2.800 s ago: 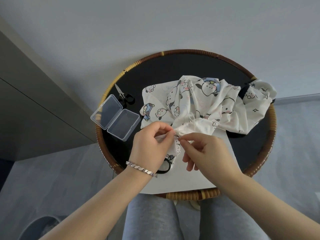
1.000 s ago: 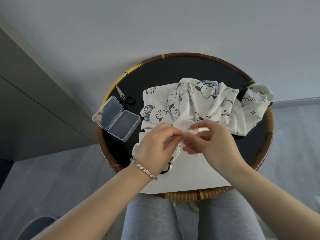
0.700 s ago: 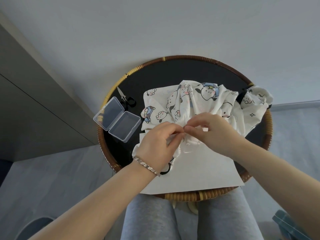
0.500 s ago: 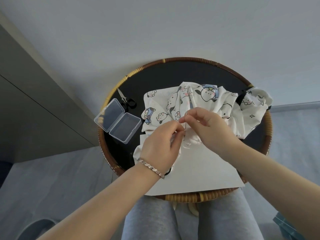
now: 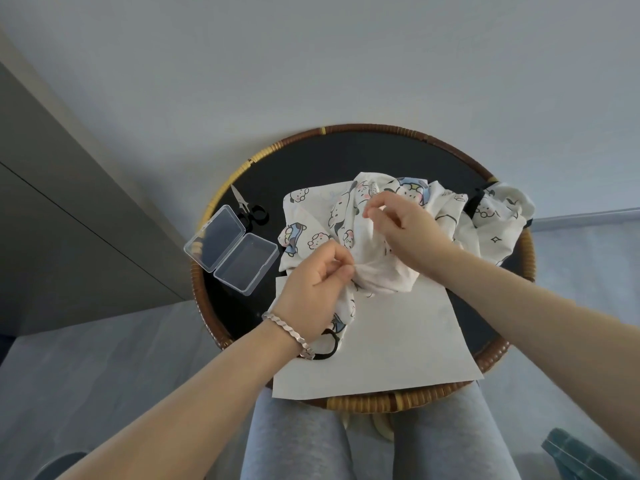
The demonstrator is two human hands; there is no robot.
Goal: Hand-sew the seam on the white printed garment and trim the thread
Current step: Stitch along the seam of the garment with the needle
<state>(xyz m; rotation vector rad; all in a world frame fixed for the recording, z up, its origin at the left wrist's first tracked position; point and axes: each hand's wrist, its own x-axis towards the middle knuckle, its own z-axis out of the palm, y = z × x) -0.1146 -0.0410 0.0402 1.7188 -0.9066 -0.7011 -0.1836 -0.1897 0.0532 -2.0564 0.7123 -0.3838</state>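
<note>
Head: crumpled, cartoon-printed white garment (image 5: 313, 225)

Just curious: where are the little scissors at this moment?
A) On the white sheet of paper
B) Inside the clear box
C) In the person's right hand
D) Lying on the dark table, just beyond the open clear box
D: the scissors lie flat on the dark table top, at the far edge of the open clear box.
</note>
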